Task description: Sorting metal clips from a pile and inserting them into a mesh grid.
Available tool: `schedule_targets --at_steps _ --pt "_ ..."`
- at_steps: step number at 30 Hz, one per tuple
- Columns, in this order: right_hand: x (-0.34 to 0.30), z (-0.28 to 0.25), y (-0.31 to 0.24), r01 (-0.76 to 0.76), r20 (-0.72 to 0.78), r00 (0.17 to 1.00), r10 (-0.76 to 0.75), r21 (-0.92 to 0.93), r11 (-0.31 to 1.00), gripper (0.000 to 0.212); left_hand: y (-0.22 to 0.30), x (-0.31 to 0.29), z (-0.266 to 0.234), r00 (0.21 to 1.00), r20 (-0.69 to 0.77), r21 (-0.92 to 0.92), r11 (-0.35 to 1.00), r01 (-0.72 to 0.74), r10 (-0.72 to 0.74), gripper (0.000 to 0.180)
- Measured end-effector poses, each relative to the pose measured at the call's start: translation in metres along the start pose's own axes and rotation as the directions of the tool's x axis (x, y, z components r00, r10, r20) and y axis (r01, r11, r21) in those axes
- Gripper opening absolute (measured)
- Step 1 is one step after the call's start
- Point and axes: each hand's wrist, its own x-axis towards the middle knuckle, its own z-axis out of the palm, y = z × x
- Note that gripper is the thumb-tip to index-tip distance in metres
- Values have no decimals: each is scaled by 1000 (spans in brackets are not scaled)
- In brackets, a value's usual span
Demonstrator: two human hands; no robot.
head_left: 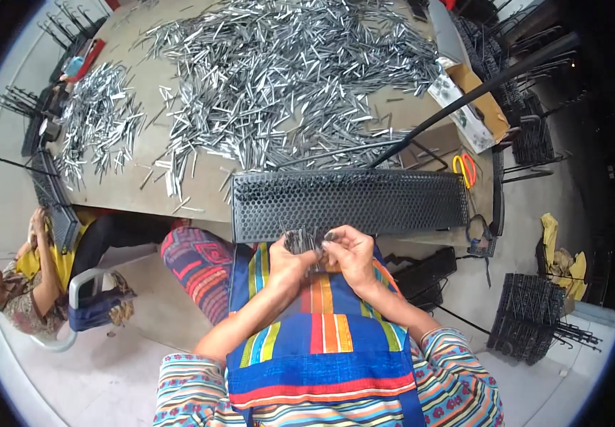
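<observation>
In my left hand (287,265) I hold a bunch of thin dark strips (299,241), upright over my lap, fingers closed round it. My right hand (354,257) is beside it, thumb and fingertips pinched together at the bunch's right edge; what they grip there is too small to make out. Just beyond both hands, a long black mesh panel (350,201) leans on the near table edge. Behind it a large heap of short silvery-grey strips (272,85) covers much of the table (158,192).
A smaller strip pile (101,117) lies left. Orange-and-yellow scissors (468,171) and an open cardboard box (475,110) are at the right; a black bar (478,92) slants across there. Another person (40,274) sits at the left. Black mesh racks (528,317) stand on the right-hand floor.
</observation>
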Motion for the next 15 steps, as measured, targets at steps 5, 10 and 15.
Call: schedule_targets --at_steps 5,10,15 --pt "0 6 -1 4 10 1000 -4 7 1000 9 -3 2 -4 998 53 -25 999 -30 32 23" --pt "2 5 6 12 38 999 -14 58 998 11 -2 2 -5 998 50 -31 999 -28 29 22" --pt "10 -6 13 -205 70 978 197 148 967 4 -7 2 -5 1000 20 34 999 -5 5 23"
